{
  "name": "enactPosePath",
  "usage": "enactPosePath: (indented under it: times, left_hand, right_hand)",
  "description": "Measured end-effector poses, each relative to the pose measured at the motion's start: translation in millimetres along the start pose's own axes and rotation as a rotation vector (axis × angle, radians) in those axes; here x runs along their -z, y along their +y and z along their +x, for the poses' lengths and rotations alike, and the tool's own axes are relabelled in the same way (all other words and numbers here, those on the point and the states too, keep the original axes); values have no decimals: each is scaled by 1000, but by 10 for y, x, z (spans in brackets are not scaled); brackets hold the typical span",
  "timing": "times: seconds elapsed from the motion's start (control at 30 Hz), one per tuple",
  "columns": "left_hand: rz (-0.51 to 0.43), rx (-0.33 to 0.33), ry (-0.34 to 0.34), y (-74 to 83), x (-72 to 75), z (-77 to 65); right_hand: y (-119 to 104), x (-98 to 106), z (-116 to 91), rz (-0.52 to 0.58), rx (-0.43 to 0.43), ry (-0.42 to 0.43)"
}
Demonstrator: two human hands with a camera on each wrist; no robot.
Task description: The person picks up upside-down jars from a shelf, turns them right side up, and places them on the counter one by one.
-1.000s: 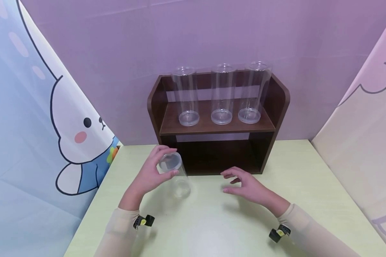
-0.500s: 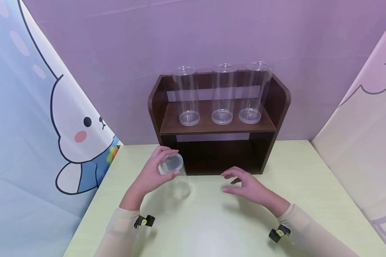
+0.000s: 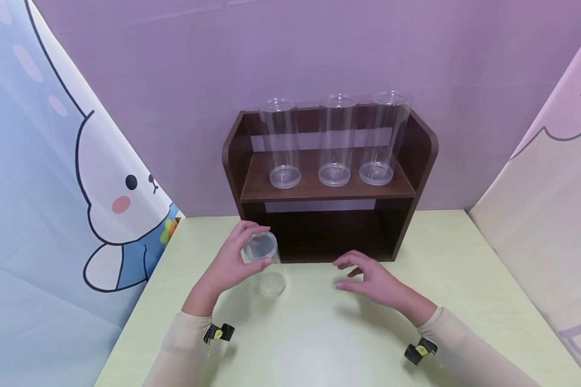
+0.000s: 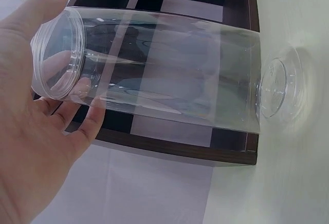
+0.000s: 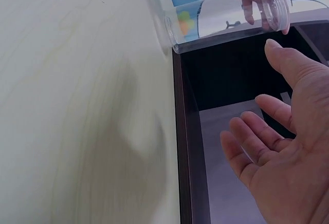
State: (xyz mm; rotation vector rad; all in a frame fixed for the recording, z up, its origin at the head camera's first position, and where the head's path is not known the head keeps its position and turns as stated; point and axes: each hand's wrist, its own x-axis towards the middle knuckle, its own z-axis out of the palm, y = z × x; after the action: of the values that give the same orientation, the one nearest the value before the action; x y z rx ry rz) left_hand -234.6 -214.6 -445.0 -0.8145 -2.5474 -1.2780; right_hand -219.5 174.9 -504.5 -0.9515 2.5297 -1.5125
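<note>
A tall clear plastic jar (image 3: 270, 271) with a round lid stands near the shelf's lower left corner. My left hand (image 3: 229, 260) holds it close to the top, thumb on the near side and fingers on the far side. In the left wrist view the jar (image 4: 169, 70) looks see-through, with nothing visible inside. Just past its lower end lies a clear ring shape (image 4: 280, 88); I cannot tell whether it is a reflection. My right hand (image 3: 368, 277) hovers over the table before the shelf, fingers loosely bent and apart. It touches nothing in the right wrist view.
A dark brown two-tier shelf (image 3: 326, 196) stands at the back of the pale table (image 3: 310, 333). On its upper tier are three similar clear jars, the left (image 3: 284, 177), middle (image 3: 334, 174) and right (image 3: 376, 173). A purple cloth (image 3: 319, 54) hangs behind.
The top of the jar and my left hand have shifted slightly to the right, while the jar's base has barely moved. My right hand has stayed still.
</note>
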Motion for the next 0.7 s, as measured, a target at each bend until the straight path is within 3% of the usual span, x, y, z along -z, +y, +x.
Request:
enactPosePath:
  times: [0.7]
  left_hand:
    - [1, 49, 12, -96, -122, 8]
  right_hand:
    - [5, -28, 21, 9, -15, -17]
